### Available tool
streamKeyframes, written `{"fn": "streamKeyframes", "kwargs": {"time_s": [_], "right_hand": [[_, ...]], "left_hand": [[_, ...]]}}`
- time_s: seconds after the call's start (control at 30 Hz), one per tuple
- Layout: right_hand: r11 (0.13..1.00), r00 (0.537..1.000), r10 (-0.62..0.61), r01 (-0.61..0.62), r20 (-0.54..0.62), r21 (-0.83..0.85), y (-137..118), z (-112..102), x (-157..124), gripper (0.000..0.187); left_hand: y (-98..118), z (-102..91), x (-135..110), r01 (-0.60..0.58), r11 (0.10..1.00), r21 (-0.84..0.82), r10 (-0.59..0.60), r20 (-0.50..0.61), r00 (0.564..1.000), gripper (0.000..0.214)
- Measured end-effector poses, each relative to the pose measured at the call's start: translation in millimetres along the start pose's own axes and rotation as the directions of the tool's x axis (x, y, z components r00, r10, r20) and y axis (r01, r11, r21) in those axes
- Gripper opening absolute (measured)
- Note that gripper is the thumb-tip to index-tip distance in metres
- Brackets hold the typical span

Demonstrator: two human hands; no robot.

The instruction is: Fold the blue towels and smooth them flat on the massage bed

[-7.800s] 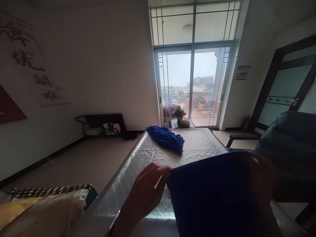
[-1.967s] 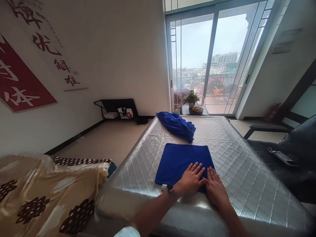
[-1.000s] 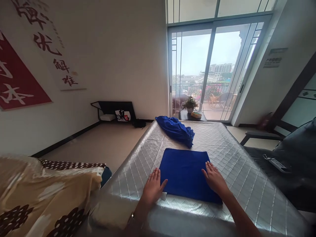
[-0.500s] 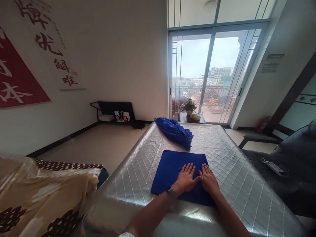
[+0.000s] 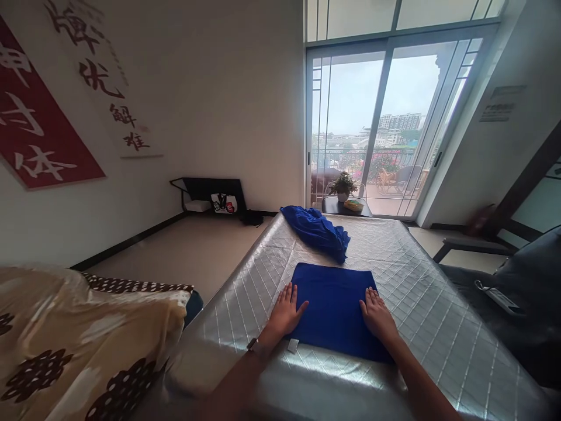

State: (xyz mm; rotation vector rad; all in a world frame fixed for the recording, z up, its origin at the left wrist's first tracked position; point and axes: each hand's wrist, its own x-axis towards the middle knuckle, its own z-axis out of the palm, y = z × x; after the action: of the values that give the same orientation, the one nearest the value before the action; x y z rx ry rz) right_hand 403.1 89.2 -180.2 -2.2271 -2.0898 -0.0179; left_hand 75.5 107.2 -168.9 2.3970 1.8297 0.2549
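A folded blue cloth (image 5: 335,310) lies flat on a table under a silver quilted cover (image 5: 421,316). My left hand (image 5: 287,310) rests flat along the cloth's left edge, fingers stretched out and thumb apart. Along the right edge, my right hand (image 5: 376,313) lies flat too, its fingers pointing away from me. Neither hand grips anything. A small white tag (image 5: 293,346) sticks out at the cloth's near left corner. Farther back on the cover lies a crumpled blue cloth (image 5: 318,233).
To the left is a tan patterned blanket (image 5: 96,333). A black sofa (image 5: 464,286) with a white power strip (image 5: 499,298) stands to the right. Beyond the far edge, a potted plant (image 5: 343,186) sits on a small black table before a sliding glass door.
My left hand has moved from the cloth's middle to its left edge, uncovering the white tag. My right hand stays near the right edge. The view has shifted slightly.
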Motion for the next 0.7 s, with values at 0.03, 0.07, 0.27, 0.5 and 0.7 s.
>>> {"fn": "streamKeyframes", "kwargs": {"time_s": [0.03,0.07,0.27,0.5,0.7], "right_hand": [[1.000,1.000,0.000,0.000,0.013,-0.001,0.5,-1.7,1.7,0.067],[1.000,1.000,0.004,-0.004,0.028,0.000,0.8,-4.2,4.2,0.067],[1.000,0.997,0.015,-0.016,0.074,0.018,-4.8,-28.1,39.5,0.065],[0.998,0.997,0.054,-0.056,0.057,0.031,-4.9,-21.8,68.4,0.068],[0.995,0.996,0.089,-0.089,0.012,0.054,-3.6,-10.4,67.8,0.068]], "left_hand": [[0.0,1.4,-2.5,-0.003,1.000,-0.001,0.003,-0.005,1.000,0.091],[0.1,2.2,-4.5,-0.007,1.000,-0.002,0.007,-0.008,1.000,0.091],[3.9,-0.4,-12.9,0.000,1.000,-0.016,0.000,-0.008,1.000,0.088],[-3.3,-3.9,-15.3,-0.011,1.000,-0.017,0.011,0.021,1.000,0.086],[38.2,-11.5,21.5,-0.059,0.998,0.002,0.059,-0.047,0.997,0.084]]}}
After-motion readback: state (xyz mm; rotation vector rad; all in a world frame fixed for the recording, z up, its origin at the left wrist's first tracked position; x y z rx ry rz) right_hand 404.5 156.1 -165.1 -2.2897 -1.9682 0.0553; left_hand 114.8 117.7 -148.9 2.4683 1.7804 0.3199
